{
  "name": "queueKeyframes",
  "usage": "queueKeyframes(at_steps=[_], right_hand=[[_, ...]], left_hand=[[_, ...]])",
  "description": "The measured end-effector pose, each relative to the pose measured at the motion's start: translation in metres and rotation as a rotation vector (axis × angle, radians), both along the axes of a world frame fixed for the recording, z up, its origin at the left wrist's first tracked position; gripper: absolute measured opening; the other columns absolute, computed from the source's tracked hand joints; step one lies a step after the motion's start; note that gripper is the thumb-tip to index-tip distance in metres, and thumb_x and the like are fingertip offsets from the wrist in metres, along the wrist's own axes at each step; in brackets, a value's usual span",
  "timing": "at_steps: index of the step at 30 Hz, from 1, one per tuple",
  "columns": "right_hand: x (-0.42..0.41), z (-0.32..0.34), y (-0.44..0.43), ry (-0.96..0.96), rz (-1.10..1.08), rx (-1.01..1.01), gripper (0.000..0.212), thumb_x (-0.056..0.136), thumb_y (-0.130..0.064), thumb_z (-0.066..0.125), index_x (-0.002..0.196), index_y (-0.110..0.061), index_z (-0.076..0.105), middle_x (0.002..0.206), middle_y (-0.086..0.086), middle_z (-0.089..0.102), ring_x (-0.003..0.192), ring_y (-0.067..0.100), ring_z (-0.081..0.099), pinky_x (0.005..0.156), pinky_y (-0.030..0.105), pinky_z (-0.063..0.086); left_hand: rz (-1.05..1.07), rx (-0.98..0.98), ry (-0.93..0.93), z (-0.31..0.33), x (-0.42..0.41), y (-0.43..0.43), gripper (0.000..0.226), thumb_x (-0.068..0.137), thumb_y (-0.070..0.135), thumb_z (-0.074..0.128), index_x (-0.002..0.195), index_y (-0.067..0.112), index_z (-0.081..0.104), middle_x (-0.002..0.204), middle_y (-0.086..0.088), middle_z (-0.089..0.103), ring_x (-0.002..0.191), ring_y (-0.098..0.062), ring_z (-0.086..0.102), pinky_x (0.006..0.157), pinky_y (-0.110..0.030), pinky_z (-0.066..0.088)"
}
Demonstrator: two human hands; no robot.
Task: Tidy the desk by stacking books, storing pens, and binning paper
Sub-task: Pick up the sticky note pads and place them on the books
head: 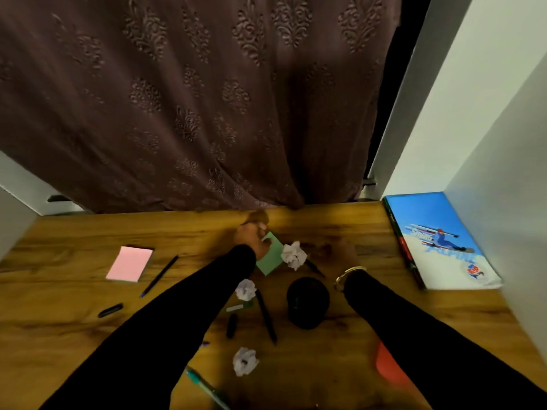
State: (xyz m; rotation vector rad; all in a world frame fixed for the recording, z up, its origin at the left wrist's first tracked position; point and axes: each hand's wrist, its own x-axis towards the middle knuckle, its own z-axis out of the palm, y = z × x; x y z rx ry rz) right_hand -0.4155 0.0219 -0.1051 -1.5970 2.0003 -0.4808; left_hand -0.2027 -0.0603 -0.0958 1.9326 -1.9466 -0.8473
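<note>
My left hand (251, 236) grips the far corner of a green notepad (270, 258) near the middle of the wooden desk (74, 291). My right hand (340, 250) is blurred and low over the desk beside it; its fingers cannot be made out. A crumpled paper ball (294, 255) lies between the hands, partly on the notepad. Two more paper balls (245, 289) (244, 361) lie nearer me. A black pen cup (307, 301) stands by my right wrist. Pens are scattered: a black one (159, 275) at left, another (266, 316) by the cup, a teal one (207, 387) at the front.
A pink notepad (129, 264) lies at left. Blue-covered books (438, 241) are stacked against the white wall at right. Short black markers (110, 310) (231, 325) lie loose. An orange object (390, 368) shows under my right sleeve. A brown curtain (192, 99) hangs behind the desk.
</note>
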Motion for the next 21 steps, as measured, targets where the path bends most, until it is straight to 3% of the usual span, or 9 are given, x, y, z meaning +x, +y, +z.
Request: queueKeyframes(at_steps=[2,3,5,8,12,16,19,21], right_hand=[[0.024,0.008,-0.009,0.0,-0.047,-0.077,0.024,0.074,-0.042,0.067,0.073,-0.018,0.073,0.071,-0.003,0.071,0.073,0.013,0.066,0.065,0.023,0.045],[0.035,0.014,-0.017,0.02,-0.046,-0.104,0.023,0.075,-0.039,0.068,0.07,-0.016,0.071,0.071,0.0,0.071,0.073,0.017,0.067,0.064,0.026,0.047],[0.054,0.025,-0.037,0.138,0.098,-0.107,0.022,0.08,-0.035,0.067,0.086,-0.014,0.072,0.092,0.006,0.074,0.089,0.026,0.068,0.075,0.033,0.053],[0.086,0.026,-0.069,0.343,0.321,0.042,0.046,0.083,-0.046,0.063,0.118,-0.016,0.062,0.125,0.01,0.061,0.116,0.032,0.055,0.095,0.038,0.046],[0.114,-0.005,-0.1,0.417,0.364,0.361,0.082,0.075,-0.054,0.071,0.141,-0.016,0.041,0.147,0.009,0.042,0.133,0.032,0.042,0.108,0.044,0.037],[0.128,-0.015,-0.117,0.42,0.288,0.364,0.11,0.057,-0.055,0.085,0.145,-0.015,0.033,0.148,0.011,0.039,0.133,0.033,0.043,0.106,0.044,0.041],[0.13,-0.018,-0.123,0.444,0.274,0.44,0.128,0.052,-0.057,0.086,0.151,-0.015,0.019,0.155,0.012,0.026,0.14,0.034,0.032,0.112,0.049,0.032],[0.13,-0.028,-0.127,0.494,0.294,0.523,0.126,0.056,-0.067,0.079,0.153,-0.019,0.015,0.158,0.012,0.019,0.143,0.034,0.024,0.115,0.053,0.023]], left_hand=[[0.041,-0.024,-0.046,-0.011,0.029,-0.003,0.021,0.077,0.036,0.075,0.08,0.023,0.058,0.086,-0.004,0.071,0.09,-0.027,0.067,0.087,-0.036,0.056],[0.052,-0.037,-0.052,-0.008,0.039,-0.001,0.02,0.076,0.036,0.076,0.084,0.024,0.062,0.09,-0.005,0.073,0.094,-0.027,0.068,0.088,-0.036,0.056],[0.05,-0.056,-0.049,-0.001,0.055,0.006,0.023,0.077,0.035,0.075,0.095,0.022,0.068,0.097,-0.006,0.074,0.098,-0.026,0.067,0.089,-0.034,0.055],[0.031,-0.051,-0.067,-0.001,0.078,0.015,0.027,0.079,0.031,0.074,0.104,0.022,0.068,0.108,-0.007,0.071,0.105,-0.029,0.064,0.091,-0.033,0.052],[0.017,0.008,-0.084,-0.003,0.107,0.022,0.031,0.08,0.032,0.074,0.108,0.02,0.067,0.115,-0.006,0.067,0.111,-0.029,0.061,0.09,-0.032,0.051],[0.052,0.036,-0.091,0.0,0.137,0.025,0.044,0.075,0.037,0.077,0.116,0.025,0.065,0.125,-0.007,0.063,0.117,-0.03,0.058,0.1,-0.039,0.049],[0.113,0.046,-0.06,-0.004,0.159,0.026,0.036,0.074,0.029,0.075,0.108,0.024,0.068,0.12,-0.008,0.066,0.113,-0.028,0.062,0.099,-0.037,0.05],[0.157,0.077,-0.05,-0.008,0.175,0.024,0.036,0.071,0.026,0.073,0.106,0.019,0.069,0.117,-0.009,0.068,0.109,-0.029,0.064,0.096,-0.039,0.052]])
